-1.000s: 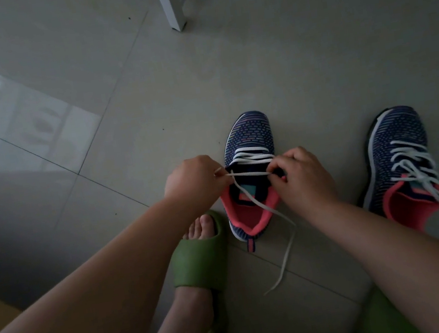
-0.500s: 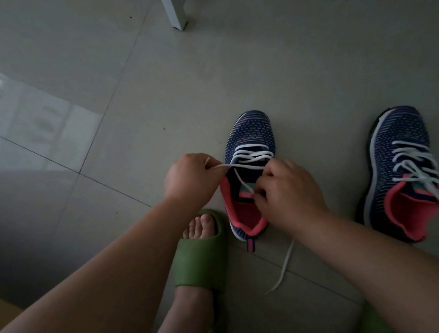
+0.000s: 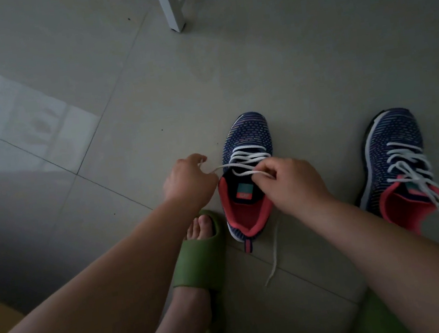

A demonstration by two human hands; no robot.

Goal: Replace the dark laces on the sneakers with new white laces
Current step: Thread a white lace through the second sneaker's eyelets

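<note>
A navy knit sneaker with a pink lining point(image 3: 245, 140) stands on the floor in the middle, its lower eyelets threaded with a white lace point(image 3: 248, 158). My left hand point(image 3: 186, 180) pinches one lace end just left of the shoe. My right hand point(image 3: 291, 184) pinches the other strand over the tongue; its loose tail point(image 3: 274, 254) trails on the tiles behind the heel. A second matching sneaker point(image 3: 392, 142) at the right is fully laced in white, ends loose.
My foot in a green slide sandal point(image 3: 200, 256) sits right beside the middle sneaker's heel. Another green slide point(image 3: 375, 322) shows at the bottom edge. A white furniture leg point(image 3: 170, 6) stands at the top. Grey tiles surround everything.
My right hand has risen from the shoe's collar to above the tongue, drawing the lace strand up. My left hand stays left of the shoe holding its end.
</note>
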